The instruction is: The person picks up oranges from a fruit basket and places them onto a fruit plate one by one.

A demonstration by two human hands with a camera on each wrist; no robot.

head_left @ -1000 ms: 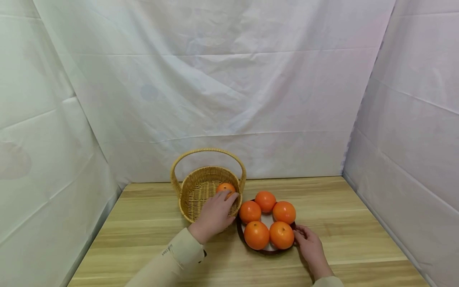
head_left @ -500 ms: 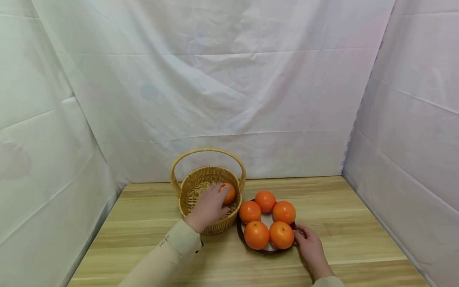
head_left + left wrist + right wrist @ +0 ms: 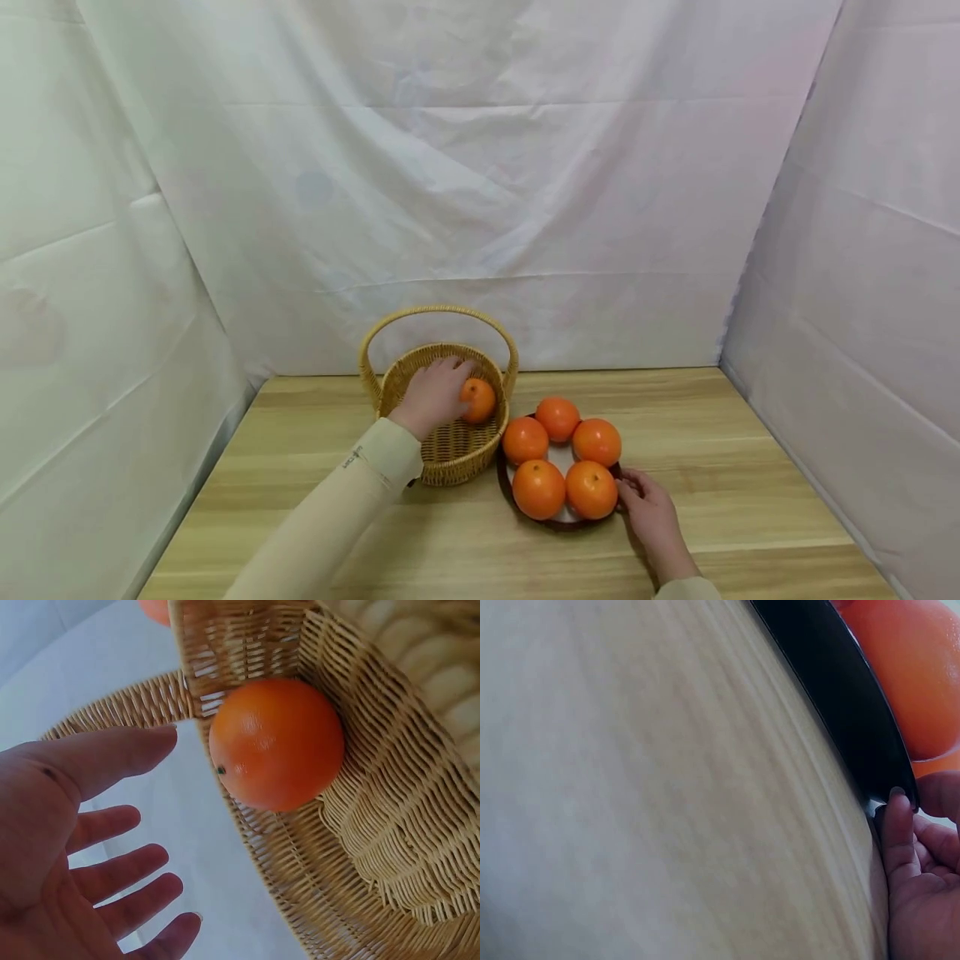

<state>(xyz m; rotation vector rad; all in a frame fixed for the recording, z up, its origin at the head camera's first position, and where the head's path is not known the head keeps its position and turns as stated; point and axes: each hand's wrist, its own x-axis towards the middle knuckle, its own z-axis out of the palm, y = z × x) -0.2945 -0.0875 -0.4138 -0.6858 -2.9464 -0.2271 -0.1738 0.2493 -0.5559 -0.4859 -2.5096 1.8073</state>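
In the head view my left hand [image 3: 437, 395] reaches over the wicker basket [image 3: 457, 467]. An orange [image 3: 477, 401] lies inside against the basket's right part. The left wrist view shows that hand with fingers spread, holding nothing and apart from the orange [image 3: 277, 744]. My right hand [image 3: 651, 515] pinches the right rim of a dark-edged round plate [image 3: 505, 492]. A ring of several oranges [image 3: 538, 490] sits on this plate. In the right wrist view the fingertips meet the plate's dark edge [image 3: 847, 697].
The basket's tall arched handle [image 3: 438, 309] rises above its opening. Both basket and plate stand side by side on a wood-grain table [image 3: 720, 450]. White cloth [image 3: 480, 183] hangs behind and at both sides.
My left hand has come off the orange and drawn left and back over the basket, leaving the orange inside. The right hand keeps its place at the plate.
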